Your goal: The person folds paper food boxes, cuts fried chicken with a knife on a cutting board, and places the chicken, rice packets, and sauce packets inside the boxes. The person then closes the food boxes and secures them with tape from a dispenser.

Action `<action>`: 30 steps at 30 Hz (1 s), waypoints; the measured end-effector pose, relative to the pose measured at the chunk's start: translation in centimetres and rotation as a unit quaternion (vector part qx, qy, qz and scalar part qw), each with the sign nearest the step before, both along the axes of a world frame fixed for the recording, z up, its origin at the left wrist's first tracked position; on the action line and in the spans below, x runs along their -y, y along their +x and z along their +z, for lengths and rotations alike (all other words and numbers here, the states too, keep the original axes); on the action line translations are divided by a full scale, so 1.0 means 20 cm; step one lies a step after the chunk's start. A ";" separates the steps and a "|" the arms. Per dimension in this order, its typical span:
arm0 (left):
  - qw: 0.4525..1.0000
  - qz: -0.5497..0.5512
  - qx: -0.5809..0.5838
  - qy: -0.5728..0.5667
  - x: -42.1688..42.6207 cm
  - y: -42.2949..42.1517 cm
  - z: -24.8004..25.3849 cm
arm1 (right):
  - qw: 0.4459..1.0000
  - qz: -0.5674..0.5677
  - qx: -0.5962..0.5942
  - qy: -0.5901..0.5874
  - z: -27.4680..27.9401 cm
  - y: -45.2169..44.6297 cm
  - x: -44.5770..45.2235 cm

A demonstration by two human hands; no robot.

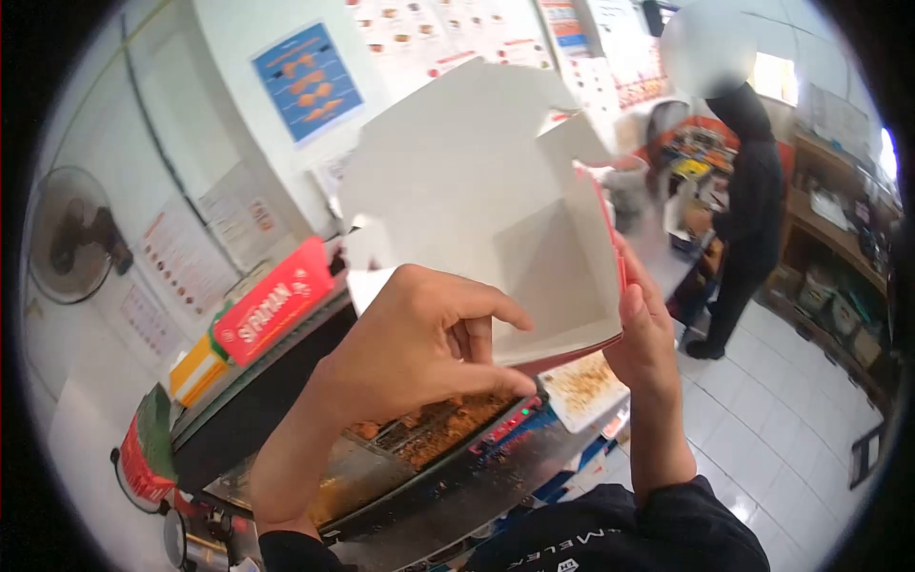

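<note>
A paper takeaway box (553,257), white inside and red outside, is held up in front of me with its large lid flap raised. My right hand (643,329) grips its right side, thumb against the outer wall. My left hand (429,338) is at the box's near left edge. Its index finger and thumb are apart, while the other fingers curl inward; nothing shows between them. Below the hands, a heated display case (438,429) holds browned fried food. Beside it lies a white tray (586,391) with crumbs.
At the right, a person in dark clothes (748,200) stands by a counter of items. Wooden shelves (839,234) line the right wall. A red carton (276,300) sits atop the case, a wall fan (76,234) is at left, and tiled floor (753,410) extends at right.
</note>
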State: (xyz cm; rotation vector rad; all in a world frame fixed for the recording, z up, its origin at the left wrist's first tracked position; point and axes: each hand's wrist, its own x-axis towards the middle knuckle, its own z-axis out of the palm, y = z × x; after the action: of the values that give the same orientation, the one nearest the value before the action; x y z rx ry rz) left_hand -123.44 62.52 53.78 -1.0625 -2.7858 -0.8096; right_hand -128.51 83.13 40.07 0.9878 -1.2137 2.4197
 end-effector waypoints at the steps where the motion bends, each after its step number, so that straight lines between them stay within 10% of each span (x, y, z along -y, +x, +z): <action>1: 1.000 -0.019 0.023 -0.006 -0.05 -0.01 -0.02 | 1.000 0.013 0.017 0.006 -0.03 0.02 -0.07; 6: 0.993 -0.100 0.038 0.041 -0.17 -0.02 -0.31 | 0.988 0.071 0.079 0.116 -0.20 0.11 -0.33; 13: 0.982 0.162 -0.017 0.095 -0.39 0.29 -1.15 | 0.864 0.341 0.251 0.273 -0.71 0.21 -0.53; 18: 0.847 0.427 0.109 0.296 -0.20 0.86 -1.45 | 0.747 0.397 0.428 0.318 -1.45 0.28 -0.54; 24: 0.741 0.626 0.121 0.212 -0.26 1.64 -1.47 | 0.638 0.423 0.534 0.358 -1.99 0.47 -0.23; 25: 0.693 0.648 0.127 0.289 -0.25 1.72 -1.60 | 0.648 0.423 0.506 0.382 -1.94 0.51 -0.14; 27: 0.785 0.614 -0.022 0.082 -0.26 1.68 -2.08 | 0.651 0.442 0.489 0.376 -2.06 0.61 0.02; 30: 0.674 0.592 0.099 0.431 -0.20 1.59 -2.88 | 0.698 0.398 0.468 0.368 -2.20 0.88 0.14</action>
State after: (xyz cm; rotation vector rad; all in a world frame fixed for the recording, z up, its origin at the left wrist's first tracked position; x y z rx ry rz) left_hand -91.63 66.50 -3.92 0.9328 -1.9260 -1.6040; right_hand -110.89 80.24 -3.92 0.3246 -2.7399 3.3420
